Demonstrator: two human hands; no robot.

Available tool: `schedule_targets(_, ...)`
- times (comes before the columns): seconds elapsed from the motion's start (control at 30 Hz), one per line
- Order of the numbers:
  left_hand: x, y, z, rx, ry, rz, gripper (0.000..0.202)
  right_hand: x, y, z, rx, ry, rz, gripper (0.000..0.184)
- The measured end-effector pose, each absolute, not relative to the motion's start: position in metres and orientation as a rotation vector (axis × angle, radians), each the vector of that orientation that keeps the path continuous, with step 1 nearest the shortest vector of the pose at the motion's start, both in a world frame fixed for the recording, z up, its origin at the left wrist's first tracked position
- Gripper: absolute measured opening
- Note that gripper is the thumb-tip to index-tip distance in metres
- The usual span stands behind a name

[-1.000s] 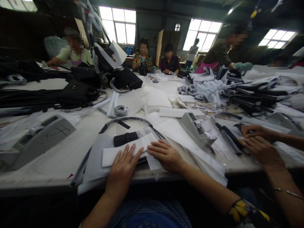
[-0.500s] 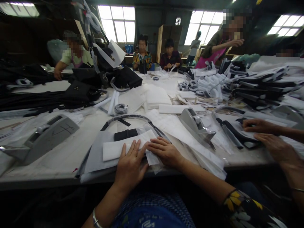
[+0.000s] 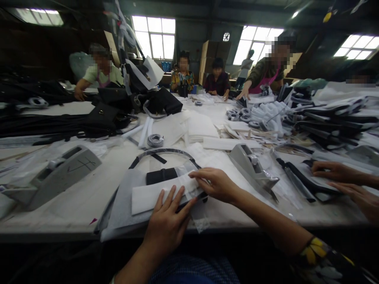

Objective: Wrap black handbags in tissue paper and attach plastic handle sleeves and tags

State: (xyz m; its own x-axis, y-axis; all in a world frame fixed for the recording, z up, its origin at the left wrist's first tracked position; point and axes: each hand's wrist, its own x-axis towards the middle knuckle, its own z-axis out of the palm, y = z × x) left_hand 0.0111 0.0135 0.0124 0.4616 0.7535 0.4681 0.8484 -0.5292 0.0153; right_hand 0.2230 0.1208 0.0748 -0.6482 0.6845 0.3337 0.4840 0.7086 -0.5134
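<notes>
A dark bag [image 3: 161,176] with a curved, plastic-wrapped handle [image 3: 164,150] lies before me at the table's front edge. A pale translucent sheet [image 3: 122,207] is under and around it. Across the bag runs a folded strip of white foam [image 3: 145,200]. My left hand [image 3: 167,221] presses on this strip, fingers spread. At the strip's right end, my right hand [image 3: 217,184] has thumb and fingertips closed together; what they pinch is too small to make out. Below that hand, a piece of clear film [image 3: 201,223] hangs over the table edge.
Grey tape dispensers stand left [image 3: 59,173] and right [image 3: 251,169] of the bag. Behind it are a coiled roll [image 3: 155,140] and stacked white foam sheets [image 3: 203,126]. A co-worker's hands [image 3: 334,169] work at the right on another dark item. Other people sit or stand across the table.
My right hand has gone from lying flat on the strip's end to a pinch a little higher up. The left hand stays on the strip. My view has tilted up slightly.
</notes>
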Motion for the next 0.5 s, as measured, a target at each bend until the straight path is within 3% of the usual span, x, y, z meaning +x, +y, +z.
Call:
schedule_targets(0.1,0.011,0.014,0.011,-2.471,-1.377,-0.640,0.049,0.189,0.148,0.066,-0.834,-2.601,0.272,0.036)
schedule_targets(0.23,0.012,0.014,0.007,-2.463,-1.387,-0.654,0.052,0.162,0.169,0.048,-0.960,-2.858,0.219,0.045)
schedule_targets(0.5,0.010,0.015,0.006,-2.490,-1.398,-0.653,0.058,0.154,0.159,0.049,-1.226,-2.898,0.026,0.038)
